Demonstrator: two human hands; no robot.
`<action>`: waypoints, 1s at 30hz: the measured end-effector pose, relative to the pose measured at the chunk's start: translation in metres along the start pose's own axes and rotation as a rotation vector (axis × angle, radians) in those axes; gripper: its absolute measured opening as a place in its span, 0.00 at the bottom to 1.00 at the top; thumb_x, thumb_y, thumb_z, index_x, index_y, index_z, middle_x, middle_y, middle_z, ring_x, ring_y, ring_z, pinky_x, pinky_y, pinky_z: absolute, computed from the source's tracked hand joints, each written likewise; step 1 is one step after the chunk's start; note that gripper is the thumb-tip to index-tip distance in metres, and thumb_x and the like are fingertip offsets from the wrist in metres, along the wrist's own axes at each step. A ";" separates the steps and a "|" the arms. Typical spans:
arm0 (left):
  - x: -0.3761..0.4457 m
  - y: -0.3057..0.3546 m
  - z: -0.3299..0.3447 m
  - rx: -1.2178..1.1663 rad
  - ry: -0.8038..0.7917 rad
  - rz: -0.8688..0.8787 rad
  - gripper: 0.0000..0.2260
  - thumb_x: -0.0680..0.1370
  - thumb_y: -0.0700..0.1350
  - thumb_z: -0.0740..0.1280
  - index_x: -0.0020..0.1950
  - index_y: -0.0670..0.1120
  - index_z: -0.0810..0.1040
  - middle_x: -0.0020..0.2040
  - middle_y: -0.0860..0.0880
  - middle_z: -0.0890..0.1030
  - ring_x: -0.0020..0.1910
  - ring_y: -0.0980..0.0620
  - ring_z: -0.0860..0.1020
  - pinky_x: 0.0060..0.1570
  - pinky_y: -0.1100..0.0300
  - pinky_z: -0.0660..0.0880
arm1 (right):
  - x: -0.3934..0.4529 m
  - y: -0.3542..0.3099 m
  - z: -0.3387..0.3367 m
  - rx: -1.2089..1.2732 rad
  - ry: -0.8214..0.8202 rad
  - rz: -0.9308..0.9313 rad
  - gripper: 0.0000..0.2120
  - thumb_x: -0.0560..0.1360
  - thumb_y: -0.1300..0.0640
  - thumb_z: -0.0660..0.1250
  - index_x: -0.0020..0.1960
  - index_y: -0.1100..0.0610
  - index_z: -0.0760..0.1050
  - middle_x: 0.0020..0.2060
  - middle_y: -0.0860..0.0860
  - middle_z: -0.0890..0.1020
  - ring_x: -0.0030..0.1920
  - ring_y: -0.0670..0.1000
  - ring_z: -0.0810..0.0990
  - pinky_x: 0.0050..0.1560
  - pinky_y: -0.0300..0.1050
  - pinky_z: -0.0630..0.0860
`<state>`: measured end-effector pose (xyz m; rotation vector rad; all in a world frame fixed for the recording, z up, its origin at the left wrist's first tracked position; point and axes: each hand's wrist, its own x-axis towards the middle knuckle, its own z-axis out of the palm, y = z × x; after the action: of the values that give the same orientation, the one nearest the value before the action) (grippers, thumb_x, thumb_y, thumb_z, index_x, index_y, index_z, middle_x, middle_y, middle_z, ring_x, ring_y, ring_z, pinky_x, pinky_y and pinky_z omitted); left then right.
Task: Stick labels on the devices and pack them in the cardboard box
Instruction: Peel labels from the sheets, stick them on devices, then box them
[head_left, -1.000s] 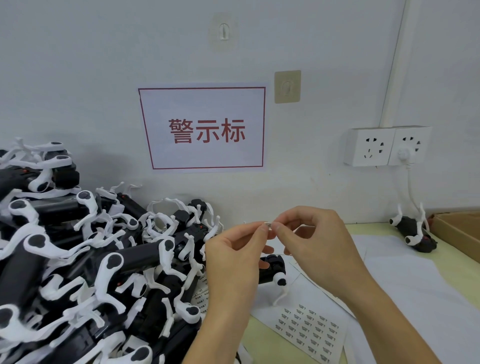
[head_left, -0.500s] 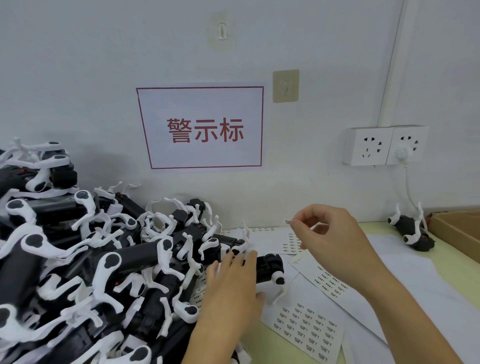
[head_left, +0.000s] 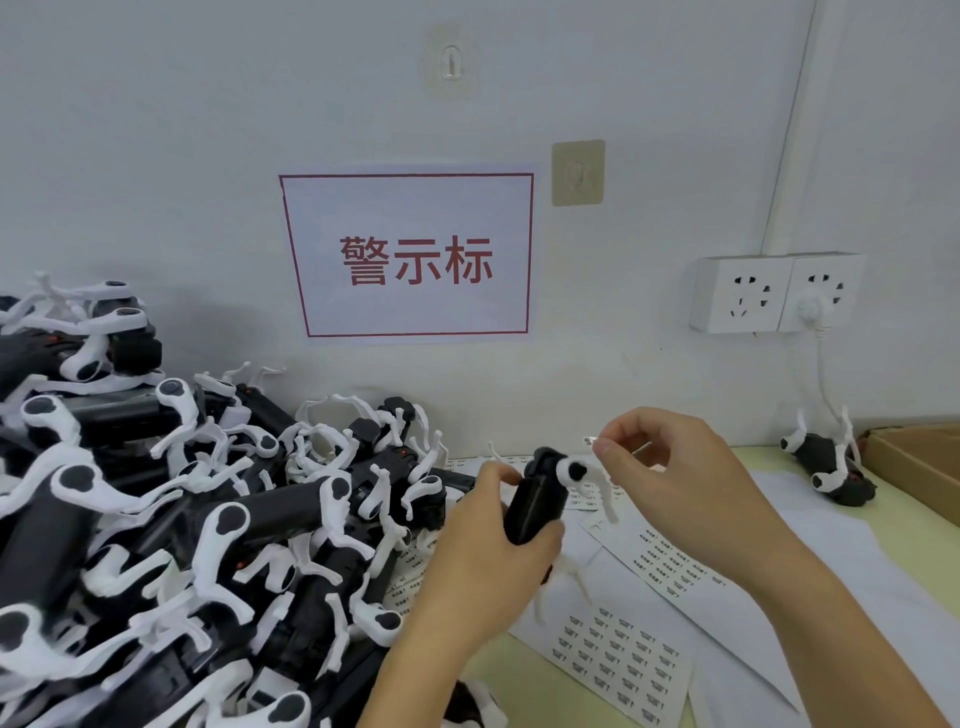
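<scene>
My left hand (head_left: 493, 551) grips a black device with white arms (head_left: 537, 499) and holds it upright over the label sheets. Just above and to its right, my right hand (head_left: 675, 478) pinches a small white label (head_left: 591, 441) between thumb and forefinger. A large heap of the same black-and-white devices (head_left: 182, 519) fills the left side of the table. Sheets of small printed labels (head_left: 618, 654) lie under and in front of my hands. The corner of the cardboard box (head_left: 914, 462) shows at the right edge.
One more device (head_left: 826, 467) lies by the wall next to the box, under a white cable from the wall sockets (head_left: 774, 293). A red-framed sign (head_left: 410, 257) hangs on the wall. White paper (head_left: 857, 571) covers the yellow-green table at the right.
My left hand dropped from the label, took one device from the edge of the heap and lifted it upright. My right hand kept the label and stayed near the same spot.
</scene>
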<state>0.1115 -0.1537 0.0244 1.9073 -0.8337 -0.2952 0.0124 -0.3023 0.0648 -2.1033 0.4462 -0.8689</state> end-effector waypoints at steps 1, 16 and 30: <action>0.001 0.002 0.000 -0.099 0.011 -0.013 0.14 0.76 0.50 0.71 0.58 0.57 0.70 0.47 0.51 0.81 0.35 0.58 0.83 0.38 0.60 0.80 | 0.000 -0.001 -0.001 0.003 -0.005 -0.015 0.07 0.76 0.54 0.69 0.40 0.49 0.79 0.35 0.40 0.82 0.38 0.41 0.79 0.36 0.28 0.71; 0.000 0.013 -0.003 -0.741 -0.138 -0.012 0.21 0.81 0.40 0.65 0.64 0.67 0.73 0.47 0.41 0.85 0.44 0.35 0.85 0.44 0.52 0.80 | -0.004 -0.016 -0.011 0.015 -0.050 -0.132 0.02 0.75 0.51 0.68 0.43 0.45 0.77 0.49 0.41 0.78 0.54 0.40 0.77 0.52 0.35 0.72; 0.001 0.016 -0.002 -0.701 -0.192 0.048 0.26 0.69 0.42 0.71 0.63 0.65 0.79 0.54 0.33 0.81 0.38 0.44 0.79 0.44 0.51 0.81 | -0.008 -0.020 -0.015 -0.207 -0.146 -0.194 0.09 0.76 0.55 0.70 0.39 0.44 0.76 0.51 0.38 0.74 0.56 0.37 0.72 0.54 0.30 0.66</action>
<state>0.1064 -0.1572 0.0391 1.2142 -0.7675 -0.6545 -0.0034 -0.2939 0.0843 -2.4130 0.2666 -0.7984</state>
